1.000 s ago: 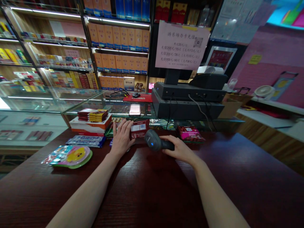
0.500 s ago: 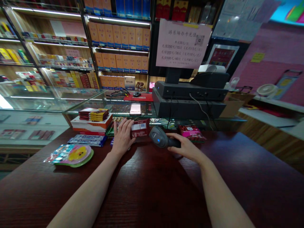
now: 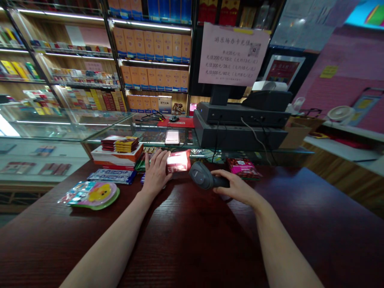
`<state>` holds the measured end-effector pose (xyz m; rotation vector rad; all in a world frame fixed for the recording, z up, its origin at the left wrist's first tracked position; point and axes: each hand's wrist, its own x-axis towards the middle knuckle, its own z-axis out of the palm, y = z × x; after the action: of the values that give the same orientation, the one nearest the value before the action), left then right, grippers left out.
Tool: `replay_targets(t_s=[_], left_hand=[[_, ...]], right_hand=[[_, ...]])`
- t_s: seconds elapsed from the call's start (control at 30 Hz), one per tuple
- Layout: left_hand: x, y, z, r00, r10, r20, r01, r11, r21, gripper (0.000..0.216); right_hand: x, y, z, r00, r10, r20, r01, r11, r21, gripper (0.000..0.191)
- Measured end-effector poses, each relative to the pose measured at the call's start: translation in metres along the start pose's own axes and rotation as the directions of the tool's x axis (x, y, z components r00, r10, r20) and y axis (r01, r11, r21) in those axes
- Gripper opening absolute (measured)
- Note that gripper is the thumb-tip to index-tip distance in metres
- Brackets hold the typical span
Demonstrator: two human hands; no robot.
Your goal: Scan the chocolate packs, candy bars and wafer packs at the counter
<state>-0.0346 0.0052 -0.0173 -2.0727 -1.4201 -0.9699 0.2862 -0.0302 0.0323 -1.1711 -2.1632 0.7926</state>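
My left hand (image 3: 156,172) grips a small red box (image 3: 179,162) from its left side and holds it upright on the dark wooden counter (image 3: 192,236). A bright glow lights the box's face. My right hand (image 3: 235,188) is wrapped round the handle of a grey barcode scanner (image 3: 202,175). The scanner's head points left at the box, a short gap away.
A pink snack packet (image 3: 242,167) lies right of the scanner. A stack of flat boxes (image 3: 117,152), a blue wrapper (image 3: 109,176) and a round duck toy pack (image 3: 93,195) lie at the left. A cash register (image 3: 240,124) stands on the glass case behind.
The scanner rose and moved right, then turned its head toward the box. The box's face has lit up bright. My left hand has stayed on the box.
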Motion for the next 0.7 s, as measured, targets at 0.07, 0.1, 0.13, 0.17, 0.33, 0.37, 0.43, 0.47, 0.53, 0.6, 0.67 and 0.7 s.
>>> replay_targets(t_s=[0.07, 0.1, 0.13, 0.17, 0.33, 0.37, 0.43, 0.47, 0.53, 0.6, 0.67, 0.7], left_hand=[[0.0, 0.0, 0.0, 1.0, -0.001, 0.002, 0.001, 1.0, 0.0, 0.081], [0.0, 0.0, -0.001, 1.0, -0.002, 0.004, 0.002, 1.0, -0.001, 0.081], [0.0, 0.0, -0.002, 1.0, -0.004, 0.007, 0.004, 1.0, -0.001, 0.082], [0.0, 0.0, -0.002, 1.0, -0.005, 0.01, 0.005, 1.0, -0.002, 0.083], [0.0, 0.0, -0.004, 1.0, -0.002, 0.014, 0.002, 1.0, 0.004, 0.085], [0.0, 0.0, -0.004, 1.0, -0.002, 0.014, 0.002, 1.0, 0.005, 0.086], [0.0, 0.0, -0.003, 1.0, -0.005, 0.011, 0.005, 1.0, 0.007, 0.086], [0.0, 0.0, -0.003, 1.0, -0.007, 0.01, 0.007, 1.0, 0.009, 0.086], [-0.001, 0.0, -0.003, 1.0, -0.01, 0.008, 0.01, 1.0, 0.01, 0.085], [-0.001, 0.0, -0.003, 1.0, -0.013, 0.005, 0.013, 1.0, 0.01, 0.084], [-0.001, 0.0, -0.003, 1.0, -0.014, 0.001, 0.013, 1.0, 0.007, 0.084], [-0.001, 0.0, -0.003, 1.0, -0.013, 0.0, 0.013, 1.0, 0.005, 0.084]], right_hand=[[0.0, 0.0, 0.0, 1.0, 0.004, 0.006, -0.004, 1.0, -0.004, 0.045], [0.0, 0.0, 0.0, 1.0, 0.006, 0.008, -0.006, 1.0, -0.006, 0.045], [0.001, 0.001, 0.0, 1.0, 0.005, 0.009, -0.005, 1.0, -0.009, 0.045], [0.001, 0.001, 0.001, 1.0, 0.002, 0.009, -0.002, 1.0, -0.011, 0.045], [0.003, 0.003, 0.009, 0.999, 0.018, 0.051, -0.015, 0.999, -0.046, 0.057], [0.004, 0.004, 0.012, 0.997, 0.027, 0.066, -0.022, 0.997, -0.071, 0.06], [0.006, 0.007, 0.018, 0.995, 0.037, 0.095, -0.024, 0.99, -0.137, 0.064], [0.007, 0.009, 0.021, 0.994, 0.034, 0.108, -0.015, 0.986, -0.168, 0.065], [0.008, 0.012, 0.027, 0.99, 0.027, 0.135, 0.002, 0.977, -0.214, 0.067], [0.01, 0.013, 0.032, 0.988, 0.024, 0.153, 0.013, 0.97, -0.241, 0.068], [0.011, 0.013, 0.035, 0.987, 0.021, 0.162, 0.02, 0.968, -0.25, 0.069], [0.011, 0.013, 0.036, 0.986, 0.019, 0.165, 0.023, 0.968, -0.249, 0.07]])
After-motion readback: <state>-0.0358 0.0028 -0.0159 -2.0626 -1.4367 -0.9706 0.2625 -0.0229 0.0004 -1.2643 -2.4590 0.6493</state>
